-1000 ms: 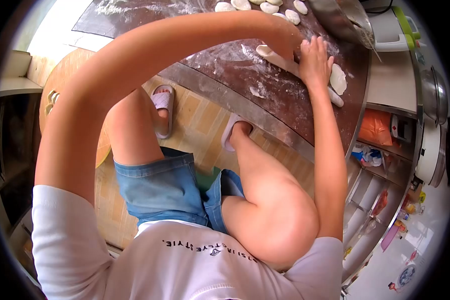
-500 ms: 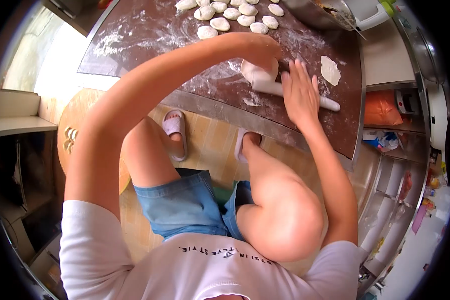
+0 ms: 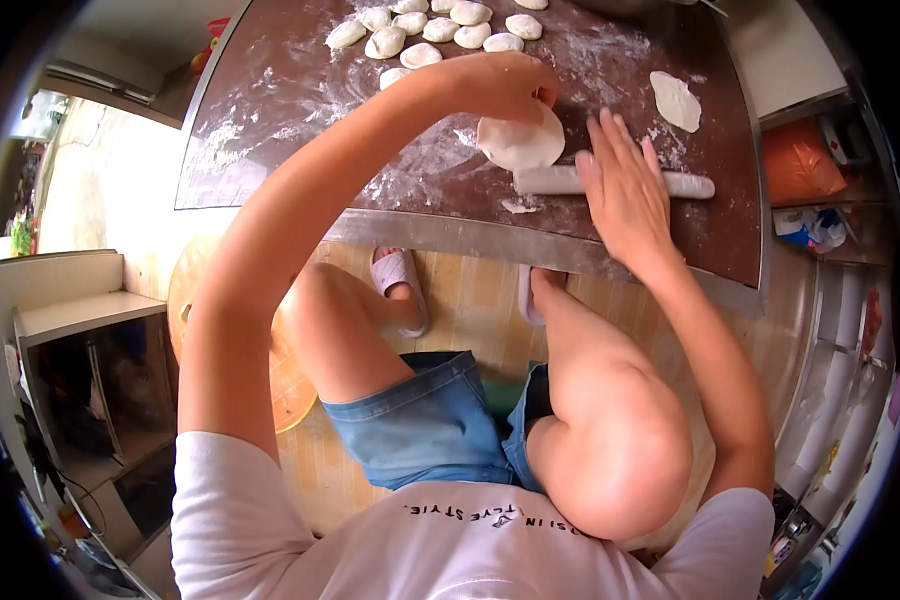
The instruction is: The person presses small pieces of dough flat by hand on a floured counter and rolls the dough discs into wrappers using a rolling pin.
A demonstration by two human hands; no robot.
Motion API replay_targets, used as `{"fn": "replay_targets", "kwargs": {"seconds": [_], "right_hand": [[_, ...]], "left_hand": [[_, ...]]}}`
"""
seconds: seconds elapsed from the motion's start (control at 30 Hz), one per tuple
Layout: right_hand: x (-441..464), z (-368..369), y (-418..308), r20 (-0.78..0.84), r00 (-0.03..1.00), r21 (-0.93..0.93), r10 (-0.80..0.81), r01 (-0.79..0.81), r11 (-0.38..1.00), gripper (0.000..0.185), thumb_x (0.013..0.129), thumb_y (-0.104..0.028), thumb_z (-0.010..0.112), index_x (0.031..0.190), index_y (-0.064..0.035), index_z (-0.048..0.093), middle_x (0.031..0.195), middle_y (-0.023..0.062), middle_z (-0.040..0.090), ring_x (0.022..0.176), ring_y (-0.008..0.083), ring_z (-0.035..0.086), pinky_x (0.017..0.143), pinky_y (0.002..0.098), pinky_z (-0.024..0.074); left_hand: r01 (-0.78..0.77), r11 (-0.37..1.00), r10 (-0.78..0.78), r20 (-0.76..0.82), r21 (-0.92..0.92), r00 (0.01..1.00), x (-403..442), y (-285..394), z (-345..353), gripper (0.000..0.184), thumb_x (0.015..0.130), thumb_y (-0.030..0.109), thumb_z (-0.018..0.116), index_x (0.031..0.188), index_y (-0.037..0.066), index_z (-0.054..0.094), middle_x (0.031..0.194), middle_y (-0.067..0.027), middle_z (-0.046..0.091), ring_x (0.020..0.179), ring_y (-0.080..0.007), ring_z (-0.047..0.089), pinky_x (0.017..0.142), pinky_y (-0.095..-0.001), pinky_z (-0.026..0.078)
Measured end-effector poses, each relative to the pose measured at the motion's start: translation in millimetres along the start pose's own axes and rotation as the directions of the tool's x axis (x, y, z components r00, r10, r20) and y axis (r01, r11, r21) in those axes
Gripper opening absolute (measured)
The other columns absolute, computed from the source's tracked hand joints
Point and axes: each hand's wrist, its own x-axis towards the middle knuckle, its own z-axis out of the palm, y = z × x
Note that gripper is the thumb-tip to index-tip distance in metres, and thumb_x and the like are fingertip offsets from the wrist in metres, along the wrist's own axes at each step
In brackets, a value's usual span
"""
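My left hand (image 3: 515, 88) is curled over the far edge of a round, flat dough wrapper (image 3: 525, 147), pinching it; the fingertips are partly hidden. Just on the near side of the wrapper lies a white rolling pin (image 3: 550, 181), close to its edge. Across the pin's middle rests my right hand (image 3: 625, 195), palm down with fingers stretched out. Another thin dough wrapper (image 3: 676, 101), oval in shape, lies by itself to the right on the table.
Several floured dough pieces (image 3: 440, 55) sit at the back of the brown table (image 3: 270, 150), which is dusted with flour. A metal bowl (image 3: 625, 8) shows at the top edge. Right of the table are shelves holding an orange bag (image 3: 802, 160). A round wooden stool (image 3: 292, 385) stands at left.
The rolling pin has drawn back toward me and lies more level, uncovering more of the wrapper. My left hand still holds the wrapper's edge. The whole view has shifted.
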Motion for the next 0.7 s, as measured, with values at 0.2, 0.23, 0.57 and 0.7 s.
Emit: {"fn": "replay_targets", "kwargs": {"seconds": [0.2, 0.23, 0.57, 0.7], "right_hand": [[81.2, 28.6, 15.2, -0.12, 0.99, -0.075, 0.075, -0.084, 0.994, 0.057, 0.098, -0.04, 0.033, 0.132, 0.0035, 0.045, 0.141, 0.0216, 0.041, 0.135, 0.0314, 0.033, 0.11, 0.0483, 0.0237], [58.6, 25.1, 9.8, -0.092, 0.994, -0.079, 0.063, -0.07, 0.994, 0.056, 0.097, -0.04, 0.035, 0.131, 0.0034, 0.046, 0.14, 0.0213, 0.041, 0.135, 0.0314, 0.034, 0.11, 0.0487, 0.0239], [90.8, 27.2, 15.8, -0.092, 0.988, -0.087, 0.123, -0.131, 0.988, 0.053, 0.098, -0.037, 0.034, 0.13, 0.0021, 0.047, 0.139, 0.0207, 0.043, 0.133, 0.0302, 0.037, 0.11, 0.0467, 0.0238], [11.8, 4.0, -1.8, -0.032, 0.999, -0.007, 0.012, -0.012, 1.0, 0.052, 0.097, -0.036, 0.039, 0.129, 0.0039, 0.048, 0.139, 0.022, 0.042, 0.132, 0.0317, 0.038, 0.109, 0.0476, 0.0253]], "left_hand": [[0.046, 0.987, -0.046, -0.005, 0.155, 0.999, -1.3, 10.1, -5.6, 0.025, 0.078, 0.015, 0.06, 0.101, 0.007, 0.062, 0.087, -0.01, 0.066, 0.079, -0.0225, 0.062, 0.071, -0.0341, 0.048], [0.027, 0.985, -0.029, 0.011, 0.173, 1.0, -0.7, 6.2, -3.6, 0.025, 0.078, 0.015, 0.06, 0.101, 0.007, 0.062, 0.087, -0.0098, 0.066, 0.08, -0.0221, 0.062, 0.072, -0.0339, 0.049], [0.016, 0.991, -0.017, 0.007, 0.134, 1.0, 9.5, 7.1, -4.1, 0.033, 0.074, 0.014, 0.061, 0.106, 0.009, 0.063, 0.089, -0.0135, 0.066, 0.078, -0.0286, 0.063, 0.07, -0.0366, 0.049], [-0.065, 0.99, 0.067, -0.015, 0.129, 0.998, 7.6, 2.0, -0.7, 0.032, 0.073, 0.016, 0.062, 0.104, 0.009, 0.064, 0.09, -0.0138, 0.066, 0.081, -0.0283, 0.063, 0.07, -0.0374, 0.049]]}}
